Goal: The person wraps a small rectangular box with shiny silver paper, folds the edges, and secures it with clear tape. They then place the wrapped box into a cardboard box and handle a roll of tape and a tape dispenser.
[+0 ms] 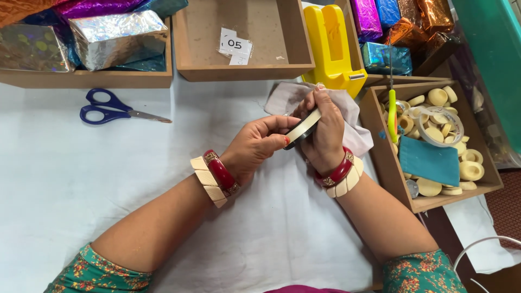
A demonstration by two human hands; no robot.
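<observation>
The disc [303,129], a flat round thing w/ a cream face and dark rim, was held edge-on above the white cloth [108,179], near the table's middle. Left hand [255,146] had thumb and fingers clamped on its lower edge; right hand [324,127] was closed over the top edge, fingers curled tight, w/ a grey rag [355,116] bunched under and behind that hand. Rag touched the disc, by the look of it. Progress, judged from this alone: one disc in hand being rubbed or wiped; can't tell if it was nearly clean. No finished pile was visible.

Containers: tray [380,157] to the right, wooden, held many cream pucks [471,170], a teal pouch [429,161], a clear tape roll [440,126] and a yellow-green tool [392,115] standing in it. Box [239,70] above centre held only a small paper slip [235,46]. Left box [87,78] held foil-wrapped parcels [116,33], silver and purple. More foil parcels [391,21] sat top right, behind a yellow dispenser [334,46]. Blue scissors [111,107] lay shut on the cloth, well apart from both hands.
</observation>
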